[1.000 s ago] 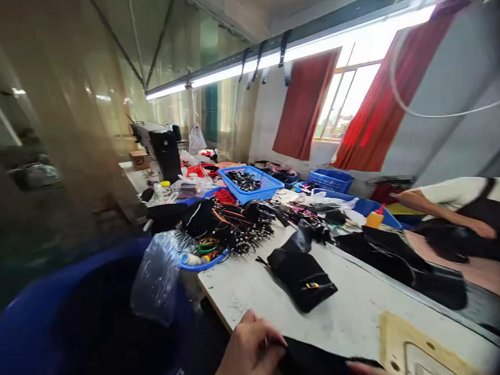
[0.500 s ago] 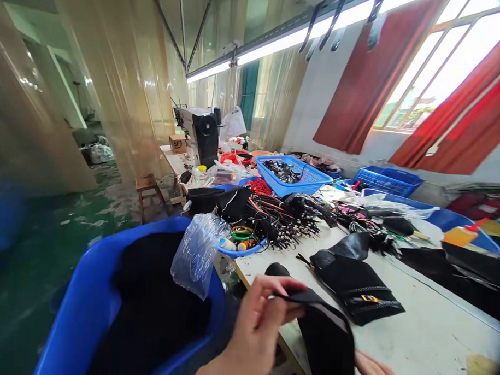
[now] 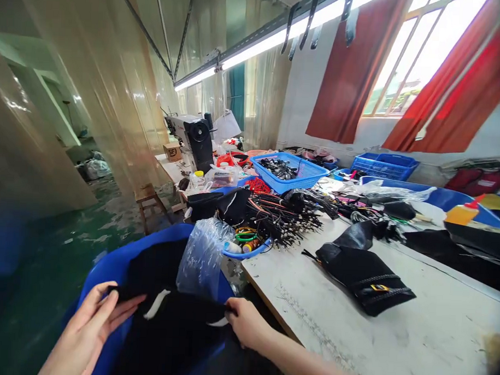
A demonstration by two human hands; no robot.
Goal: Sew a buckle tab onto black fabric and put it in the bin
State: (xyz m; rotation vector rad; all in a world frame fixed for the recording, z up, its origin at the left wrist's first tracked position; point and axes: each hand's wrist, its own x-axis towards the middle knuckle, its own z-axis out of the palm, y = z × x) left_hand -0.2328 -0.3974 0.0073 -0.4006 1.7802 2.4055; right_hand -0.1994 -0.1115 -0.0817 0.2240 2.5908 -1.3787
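Observation:
A piece of black fabric (image 3: pixel 180 316) is stretched between my two hands over the big blue tub (image 3: pixel 93 275). My left hand (image 3: pixel 93 321) pinches its left end between thumb and fingers. At the other end, my right hand (image 3: pixel 247 321) grips the edge next to a pale strip. Another pale strip shows on the fabric nearer my left hand. Black material (image 3: pixel 157 261) fills the tub, and its border with the held piece is hard to make out. A clear plastic bag (image 3: pixel 204 257) hangs over the tub's rim.
On the white table (image 3: pixel 295 298) lies a black pouch-like piece (image 3: pixel 365 273) with a yellow tag. Behind are bundled black cords (image 3: pixel 277 216), a blue basket (image 3: pixel 291 175) and a sewing machine (image 3: pixel 194 139). An orange glue bottle (image 3: pixel 462 213) stands at right. A stool (image 3: pixel 147 197) is on the floor.
Both hands have moved left, from the table's edge to above the tub, and have drawn apart. The black fabric has moved with them and is now spread out.

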